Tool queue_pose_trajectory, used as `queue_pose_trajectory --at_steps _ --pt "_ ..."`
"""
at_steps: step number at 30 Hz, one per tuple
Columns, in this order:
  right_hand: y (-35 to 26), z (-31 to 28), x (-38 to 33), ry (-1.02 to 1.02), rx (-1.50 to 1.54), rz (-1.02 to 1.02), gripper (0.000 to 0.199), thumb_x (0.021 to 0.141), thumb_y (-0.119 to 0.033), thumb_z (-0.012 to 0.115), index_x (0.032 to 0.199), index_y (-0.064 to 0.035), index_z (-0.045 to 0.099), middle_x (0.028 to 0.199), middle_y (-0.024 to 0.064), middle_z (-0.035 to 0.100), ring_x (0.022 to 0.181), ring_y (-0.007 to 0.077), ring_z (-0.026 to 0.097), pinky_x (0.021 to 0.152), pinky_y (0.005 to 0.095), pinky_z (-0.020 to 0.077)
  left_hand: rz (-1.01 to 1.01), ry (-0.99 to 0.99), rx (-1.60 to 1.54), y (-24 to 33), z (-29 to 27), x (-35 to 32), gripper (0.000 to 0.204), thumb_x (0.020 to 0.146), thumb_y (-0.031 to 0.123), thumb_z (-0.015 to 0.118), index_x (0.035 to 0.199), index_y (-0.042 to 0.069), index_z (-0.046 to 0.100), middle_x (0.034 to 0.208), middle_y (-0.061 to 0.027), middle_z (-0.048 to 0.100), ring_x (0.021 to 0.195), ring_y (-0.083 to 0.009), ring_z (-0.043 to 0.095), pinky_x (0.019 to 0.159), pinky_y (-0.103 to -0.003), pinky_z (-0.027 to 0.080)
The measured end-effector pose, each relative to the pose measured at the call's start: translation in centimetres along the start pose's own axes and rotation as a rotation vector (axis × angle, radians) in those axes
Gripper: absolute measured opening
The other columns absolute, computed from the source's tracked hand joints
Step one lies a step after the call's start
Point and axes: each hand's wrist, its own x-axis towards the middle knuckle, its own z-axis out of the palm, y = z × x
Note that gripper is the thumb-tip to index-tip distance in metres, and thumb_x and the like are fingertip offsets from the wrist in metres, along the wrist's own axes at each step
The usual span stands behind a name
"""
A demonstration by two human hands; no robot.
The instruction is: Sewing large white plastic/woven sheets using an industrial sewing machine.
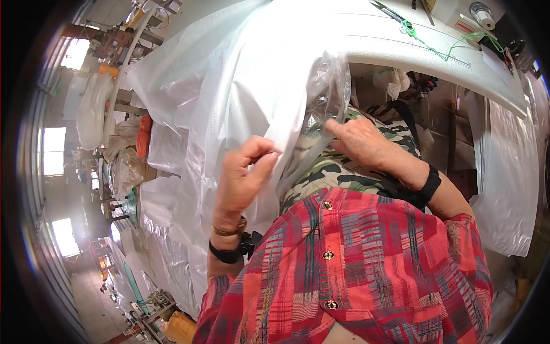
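Observation:
Thumb and fingers of my left hand are pinched on the edge of a white woven plastic sheet, which drapes from the table toward my lap. To its right, my right hand is closed, its fingertips at the edge of a crumpled clear plastic film. The film hangs from the table's front edge beside the white sheet and falls between my hands over my camouflage-patterned lap. The fingertips of my right hand are slightly blurred.
On the white table lie dark scissors with green string, near a printed ruler scale. More plastic sheeting hangs at the right. Machinery, an orange bundle and further sheets stand at the left.

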Motion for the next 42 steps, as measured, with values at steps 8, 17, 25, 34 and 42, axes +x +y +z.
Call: queue_pose_trajectory --at_steps 8,17,25,34,42 --pt "-8.3 -6.5 -3.1 -0.201 0.427 -0.354 0.021 0.086 -0.022 0.066 0.080 -0.0031 0.058 0.063 0.0187 0.059 0.064 0.0386 0.063 0.058 0.0457 0.0497 -0.159 -0.158 -0.365 0.2 -2.0 -0.2 0.007 0.094 0.006 0.061 0.100 0.003 0.059 0.081 0.0057 0.058 0.070 -0.0002 0.048 0.061 -0.017 0.038" --pt "-3.6 -3.3 -1.6 0.510 1.320 0.269 0.023 0.095 -0.026 0.064 0.097 -0.0031 0.059 0.080 0.0001 0.061 0.067 0.0073 0.058 0.059 0.0203 0.0462 -0.195 -0.074 -0.475 0.1 -0.1 -0.1 0.013 0.094 0.012 0.063 0.101 0.001 0.062 0.073 0.0077 0.056 0.065 0.0010 0.043 0.059 -0.017 0.034" --pt "-5.5 -4.1 -0.4 -0.022 1.675 0.288 0.013 0.092 -0.017 0.067 0.097 -0.0054 0.063 0.078 -0.0037 0.059 0.065 0.0031 0.054 0.055 0.0181 0.0434 -0.077 -0.028 -0.480 2.2 -1.1 0.2 0.009 0.094 0.012 0.062 0.093 0.003 0.061 0.071 0.0074 0.055 0.064 0.0012 0.044 0.056 -0.017 0.033" --pt "-7.5 -5.9 -1.3 0.079 1.367 0.132 0.005 0.091 -0.006 0.062 0.088 -0.0035 0.059 0.078 0.0005 0.062 0.072 0.0054 0.057 0.066 0.0212 0.0466 -0.095 -0.119 -0.514 2.3 -0.3 0.4 0.003 0.092 0.005 0.060 0.093 0.003 0.060 0.076 0.0087 0.055 0.068 0.0016 0.046 0.057 -0.017 0.035" --pt "-9.2 -3.8 -1.4 -0.020 1.213 0.152 0.010 0.089 -0.010 0.060 0.086 -0.0009 0.057 0.073 0.0033 0.063 0.064 0.0113 0.059 0.058 0.0265 0.0471 -0.184 -0.224 -0.468 0.3 1.3 0.1 0.008 0.093 0.010 0.062 0.096 0.003 0.060 0.075 0.0048 0.055 0.062 -0.0006 0.048 0.051 -0.019 0.038"
